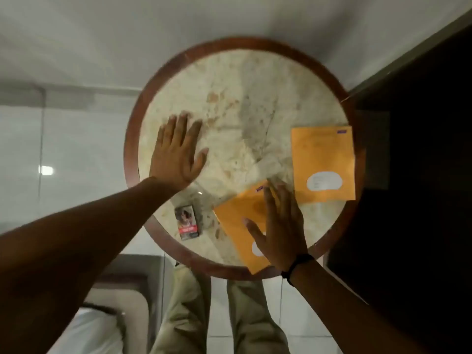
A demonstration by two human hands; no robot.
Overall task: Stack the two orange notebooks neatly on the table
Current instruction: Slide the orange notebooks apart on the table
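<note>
Right hand: your right hand point(278, 235) lies flat, fingers spread wide, palm down on the near orange paper-covered notebook point(238, 221), gripping nothing.
Left hand: your left hand point(177, 152) is flat and splayed too, pressed on bare stone at the left of the table, holding nothing.
Near notebook: it sits skewed, its near corner poking out past the round table's dark red-brown wooden rim point(132, 139) at the near edge.
Far notebook: the second orange rectangular notebook point(323, 163) lies squarer at the right, white oval label toward you, its right edge reaching over the rim there.
Gap: the two notebooks are close at their corners; whether they touch is hard to tell.
Open room: the far half and centre of the top are bare, plenty of space.
Surface: mottled cream marble-like stone point(242, 98), smooth, with brown veining.
Small box: a little printed red-and-dark cardboard box point(187, 222) lies near the near-left rim, just left of the skewed notebook.
</note>
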